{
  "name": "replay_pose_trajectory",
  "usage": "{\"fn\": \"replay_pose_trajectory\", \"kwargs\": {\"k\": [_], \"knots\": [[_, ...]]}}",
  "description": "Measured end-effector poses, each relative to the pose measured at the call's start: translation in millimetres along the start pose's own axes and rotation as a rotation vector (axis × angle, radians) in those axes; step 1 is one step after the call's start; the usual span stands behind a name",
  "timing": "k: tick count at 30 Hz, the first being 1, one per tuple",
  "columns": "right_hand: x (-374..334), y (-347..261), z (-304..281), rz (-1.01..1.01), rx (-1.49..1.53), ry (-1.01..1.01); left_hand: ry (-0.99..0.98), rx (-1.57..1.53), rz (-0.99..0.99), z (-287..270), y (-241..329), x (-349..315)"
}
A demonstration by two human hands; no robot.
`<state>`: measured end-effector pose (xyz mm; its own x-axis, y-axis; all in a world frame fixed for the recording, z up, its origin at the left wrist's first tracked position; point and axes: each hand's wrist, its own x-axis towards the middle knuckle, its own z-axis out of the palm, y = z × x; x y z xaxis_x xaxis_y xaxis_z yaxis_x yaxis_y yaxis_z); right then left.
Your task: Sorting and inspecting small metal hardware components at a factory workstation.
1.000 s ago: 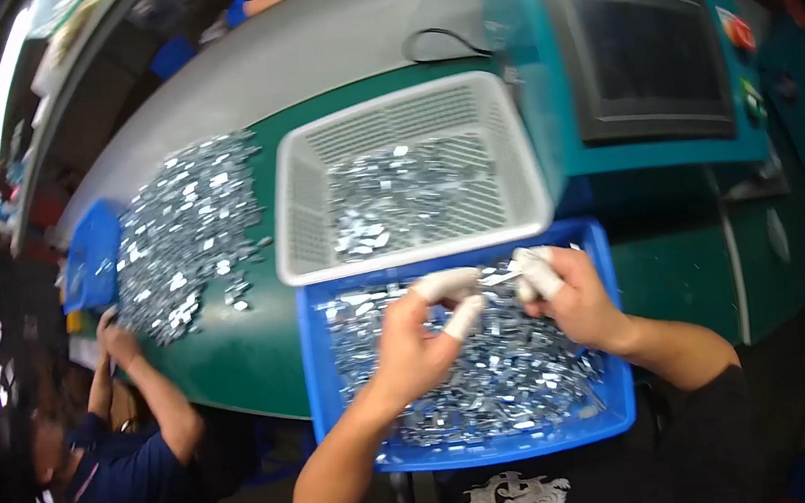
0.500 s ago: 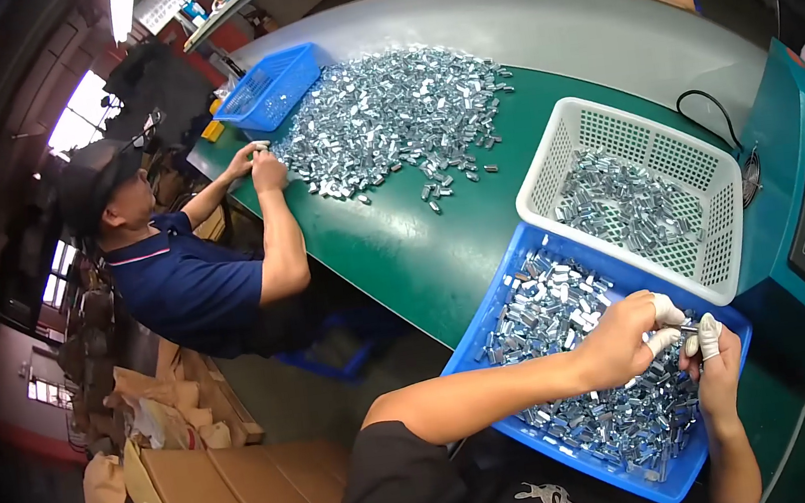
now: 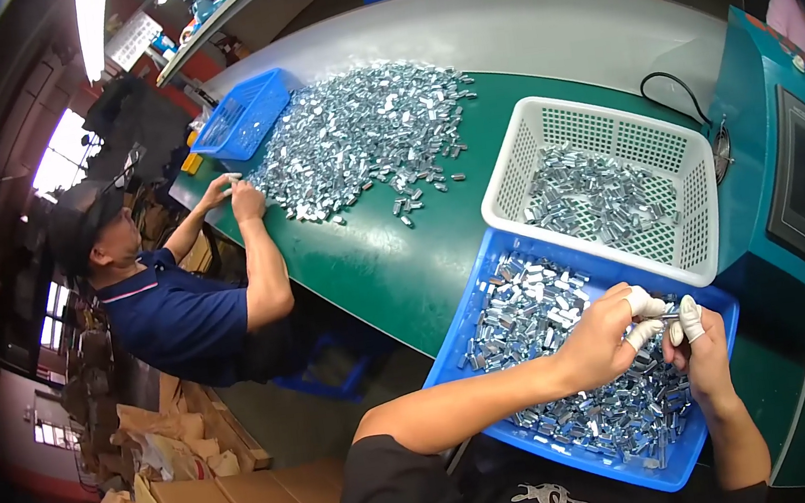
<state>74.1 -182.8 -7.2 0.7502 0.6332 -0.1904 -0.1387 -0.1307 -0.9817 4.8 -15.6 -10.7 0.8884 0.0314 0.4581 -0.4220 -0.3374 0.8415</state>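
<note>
Metal piece (image 3: 671,312) — between left and right fingers (image 3: 692,319)

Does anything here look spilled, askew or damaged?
Slightly: a few metal pieces lie apart from the main pile on the green tabletop, so they look stray. No damage is visible; the blue bin and white basket show no spill.

Parts (image 3: 530,304) in tray (image 3: 600,467), basket (image 3: 596,255) behind

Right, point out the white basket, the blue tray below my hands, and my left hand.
White basket (image 3: 614,134), head view: inner back wall.
Blue tray (image 3: 463,320), head view: left side wall.
Left hand (image 3: 598,340), head view: back of the hand.
</note>
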Motion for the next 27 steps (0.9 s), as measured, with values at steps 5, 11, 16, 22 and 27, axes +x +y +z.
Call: {"fn": "replay_pose_trajectory", "kwargs": {"k": [5, 11, 16, 22, 27], "knots": [[-3, 0, -1, 0.003, 0.025, -0.047, -0.023, 0.015, 0.005, 4, -1, -2], [-1, -1, 3, -0.007, 0.052, -0.027, -0.015, 0.14, -0.082, -2, 14, 4], [-7, 2, 3, -0.087, 0.043, 0.026, -0.189, -0.084, -0.447, -11, 0, -1], [-4, 4, 6, -0.267, -0.054, 0.057, -0.171, -0.039, -0.346, -3, -2, -2], [-1, -3, -2, -0.007, 0.075, -0.042, -0.119, 0.147, -0.178, -9, 8, 8]]}}
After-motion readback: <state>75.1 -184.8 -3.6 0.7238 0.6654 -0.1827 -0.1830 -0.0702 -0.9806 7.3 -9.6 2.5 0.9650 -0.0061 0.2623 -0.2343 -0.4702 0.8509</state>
